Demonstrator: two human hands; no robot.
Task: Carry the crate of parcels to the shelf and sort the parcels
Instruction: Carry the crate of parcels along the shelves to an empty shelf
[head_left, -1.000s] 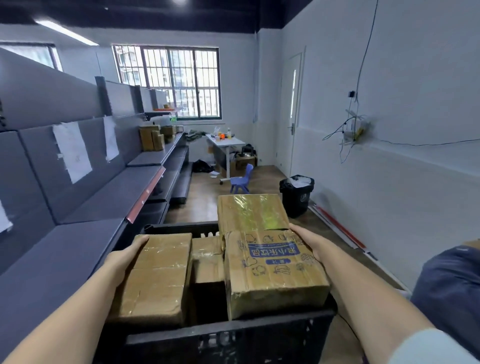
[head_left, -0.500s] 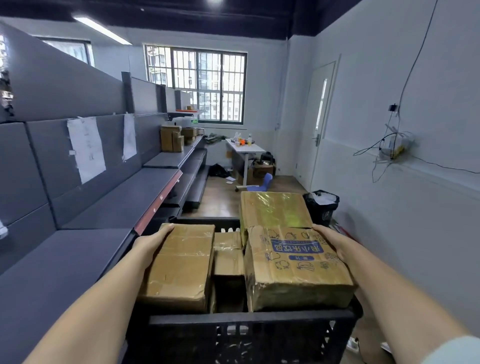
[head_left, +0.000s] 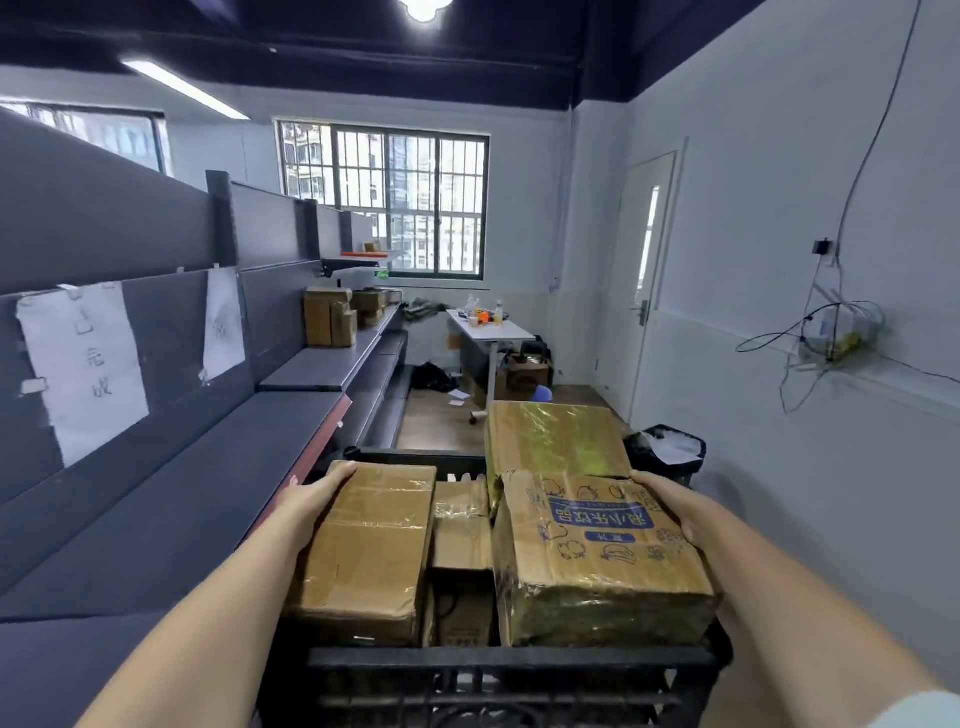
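Observation:
A black plastic crate (head_left: 511, 667) is held up in front of me, filled with several brown cardboard parcels. A taped parcel (head_left: 371, 551) lies on the left, a small one (head_left: 461, 525) in the middle, a parcel with a blue label (head_left: 597, 551) on the right and a shiny taped one (head_left: 553, 439) behind it. My left hand (head_left: 317, 496) grips the crate's left side beside the taped parcel. At the crate's right side my right hand (head_left: 670, 501) grips next to the blue-label parcel. The fingers of both hands are hidden.
Grey shelves (head_left: 171, 499) run along the left, with paper labels (head_left: 85, 364) taped to the back panel and more boxes (head_left: 332, 322) at the far end. A black bin (head_left: 670, 454) stands by the right wall. A white table (head_left: 491, 332) and a door (head_left: 647, 291) lie ahead.
The crate has moved forward along the shelf and the view has tilted up a little. Both hands keep the same hold on the crate's sides.

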